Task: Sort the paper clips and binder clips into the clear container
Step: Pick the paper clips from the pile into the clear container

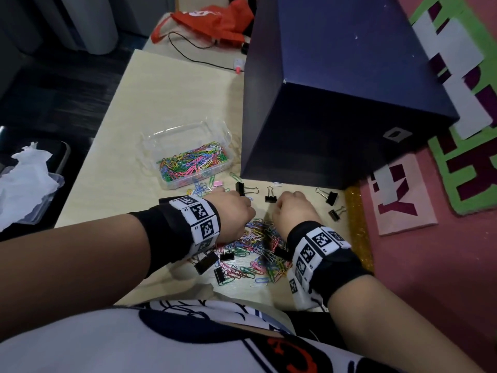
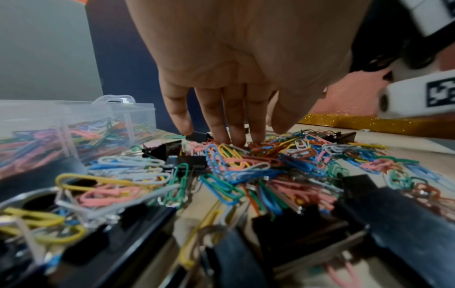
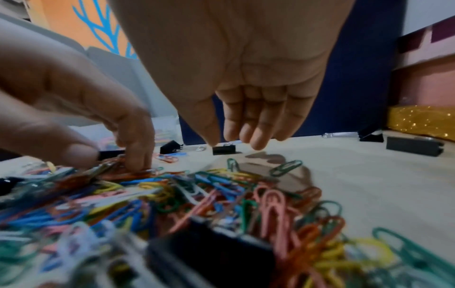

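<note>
Judging by looks: paper clips (image 1: 252,249) are light coated wire, slick, and tangle into chains; pinch a few by the loops or rake a bunch against the surface. Binder clips (image 1: 206,262) are stiffer, heavier, with springy wire handles; best taken by the black body or a handle, one at a time.

Pile lies on the surface (image 1: 161,103) toward its near edge, between the two wrists. Loose binder clips sit along the far side, near the dark box (image 1: 336,103), and toward the right edge.

Left hand (image 2: 236,81): fingers straight and pointing down, tips touching the far part of the pile; nothing gripped that the left wrist view shows. In the right wrist view the thumb and a finger seem to close on orange clips, but blur makes a hold uncertain.

Right hand (image 3: 246,81): fingers relaxed, slightly bent, hanging just above the surface at the pile's far edge, holding nothing. A small black binder clip (image 3: 224,150) stands just beyond its fingertips.

Container (image 1: 188,157) sits beyond the left hand toward the left edge, open, already partly filled with paper clips; no binder clips visible inside.
</note>
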